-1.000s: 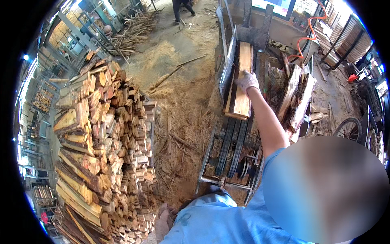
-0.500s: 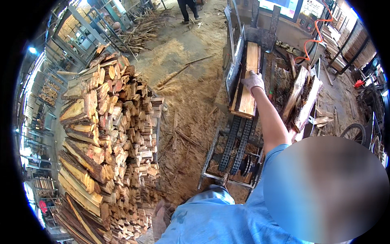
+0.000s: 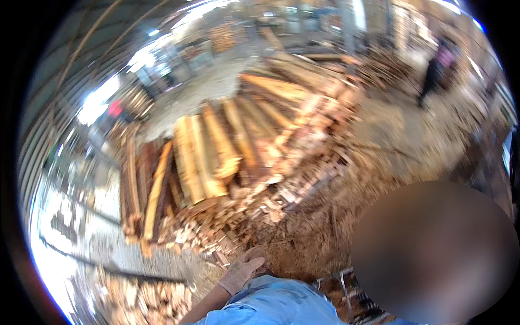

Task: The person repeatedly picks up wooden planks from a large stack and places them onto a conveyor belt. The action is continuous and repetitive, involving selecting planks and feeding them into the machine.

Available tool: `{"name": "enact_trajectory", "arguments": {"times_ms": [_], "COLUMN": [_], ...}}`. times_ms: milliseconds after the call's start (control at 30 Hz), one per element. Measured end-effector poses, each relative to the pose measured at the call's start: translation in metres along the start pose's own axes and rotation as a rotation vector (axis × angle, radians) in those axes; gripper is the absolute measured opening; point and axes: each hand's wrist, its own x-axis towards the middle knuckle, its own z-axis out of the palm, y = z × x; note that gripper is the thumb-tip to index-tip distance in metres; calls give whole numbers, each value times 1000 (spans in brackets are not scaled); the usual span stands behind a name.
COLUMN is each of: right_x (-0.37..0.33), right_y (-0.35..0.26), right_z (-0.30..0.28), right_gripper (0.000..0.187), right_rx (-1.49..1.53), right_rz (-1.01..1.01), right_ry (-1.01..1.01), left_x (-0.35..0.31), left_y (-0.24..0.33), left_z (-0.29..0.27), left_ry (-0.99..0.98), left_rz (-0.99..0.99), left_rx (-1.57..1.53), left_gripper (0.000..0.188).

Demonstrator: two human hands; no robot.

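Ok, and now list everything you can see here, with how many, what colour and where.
Split-wood pile: one, pieces too blurred to count, yellow and brown, centre
Smaller wood stack: one, pale tan, lower left
Stick heap: one, brown, upper right
Metal frame: one, partly shown, greyish, lower edge right of centre
Red object: one, kind unclear, upper left
Other person: one, dark trousers, pinkish top, upper right
Ground: one, brown, littered, around the pile
Roof: one, grey, upper left
Shirt: one, blue, bottom centre
Hands: left hand, pale glove, bottom, left of centre; right hand not visible
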Motion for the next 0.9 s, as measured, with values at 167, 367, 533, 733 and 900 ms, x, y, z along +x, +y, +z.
{"name": "enact_trajectory", "arguments": {"times_ms": [167,367,533,733,900], "right_x": [15,-156,-360,-458,-461], "right_y": [15,-163,-376,-552,-588], "right_z": [-5,47,104,189,219], "right_gripper": [68,65,92,85,77], "right_rx": [-216,290,335,175,-3], "right_rz": [106,-534,-1393,-1563,-1520], "right_ry": [-86,299,-106,-320,-292], "left_x": [-29,-30,23,60,60], "left_y": [46,99,91,111,105], "left_z": [-31,-88,-154,-192,-215], "left_ry": [141,572,820,785,632], "left_rz": [279,332,423,267,344], "left_rx": [151,238,404,683,413], "left_gripper": [60,74,83,85,82]}}
